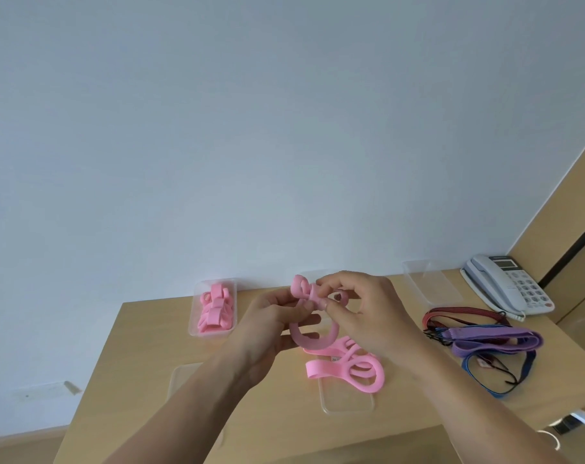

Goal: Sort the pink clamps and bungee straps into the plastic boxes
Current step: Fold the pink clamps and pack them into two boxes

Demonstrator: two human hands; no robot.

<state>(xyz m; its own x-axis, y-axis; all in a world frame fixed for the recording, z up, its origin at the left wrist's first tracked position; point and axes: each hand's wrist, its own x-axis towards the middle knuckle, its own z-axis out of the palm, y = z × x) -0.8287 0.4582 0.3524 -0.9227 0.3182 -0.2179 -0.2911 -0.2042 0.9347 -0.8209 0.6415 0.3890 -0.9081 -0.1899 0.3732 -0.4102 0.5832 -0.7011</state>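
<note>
The left hand and right hand both pinch a looped pink clamp, held above the middle of the table; a clamp-filled plastic box sits at the far-left edge.

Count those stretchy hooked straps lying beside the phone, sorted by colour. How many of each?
Red bungee strap: 1
Purple bungee strap: 1
Blue bungee strap: 1
Total: 3, as far as the tangle lets me tell.
</note>
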